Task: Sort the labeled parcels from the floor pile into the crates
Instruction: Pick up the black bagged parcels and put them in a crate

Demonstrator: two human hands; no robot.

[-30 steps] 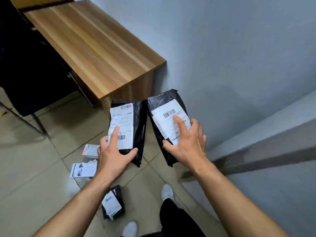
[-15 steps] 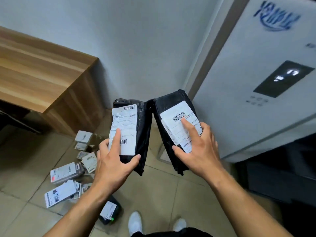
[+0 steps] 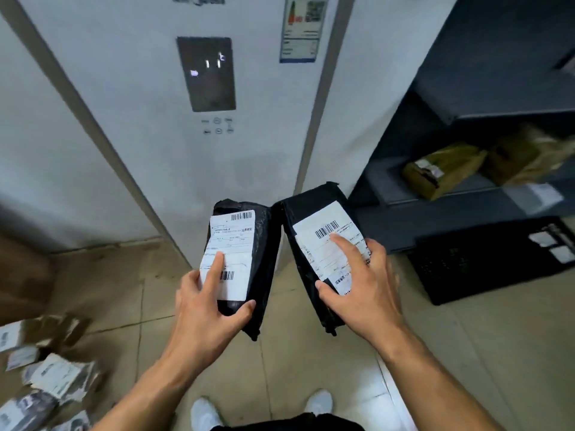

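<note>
I hold two black plastic parcels with white barcode labels side by side at chest height. My left hand (image 3: 205,309) grips the left parcel (image 3: 263,244) from below, index finger laid along its label, thumb at the bottom edge. My right hand (image 3: 361,287) grips the right parcel (image 3: 303,222), index finger on the label near the barcode. A black crate (image 3: 466,262) stands on the floor at the right with white-labelled items inside. The floor pile of labelled parcels (image 3: 46,374) lies at the lower left, blurred.
A white fridge (image 3: 149,98) with a dark display panel stands straight ahead. A dark shelf unit (image 3: 466,194) at the right holds brown cardboard boxes (image 3: 445,169). Tiled floor lies below, with my white shoes (image 3: 205,412) at the bottom edge.
My view has swung right, from the wooden desk and wall to the fridge, shelf and black crate. Both hands keep the same hold on the two parcels.
</note>
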